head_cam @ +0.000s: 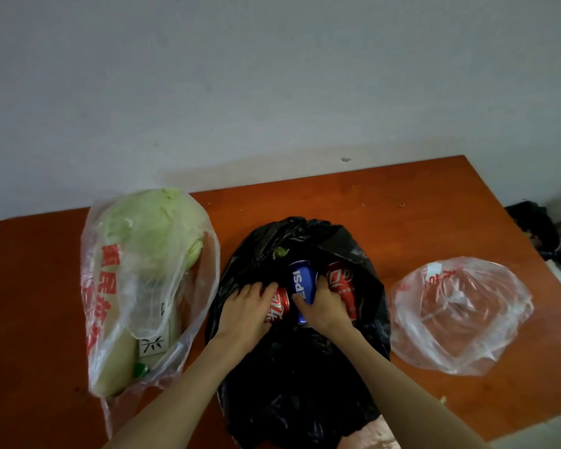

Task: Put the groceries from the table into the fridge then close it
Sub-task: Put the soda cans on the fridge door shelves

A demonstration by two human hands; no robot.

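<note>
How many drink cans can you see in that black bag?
3. A blue can lies in the middle, a red can under the left hand, another red can beside the right hand. The bag may hide more.

Pale grey wall (240,92); dark bundle (533,226) beyond table's right edge.

"EPSI" — blue can (302,286)
</note>
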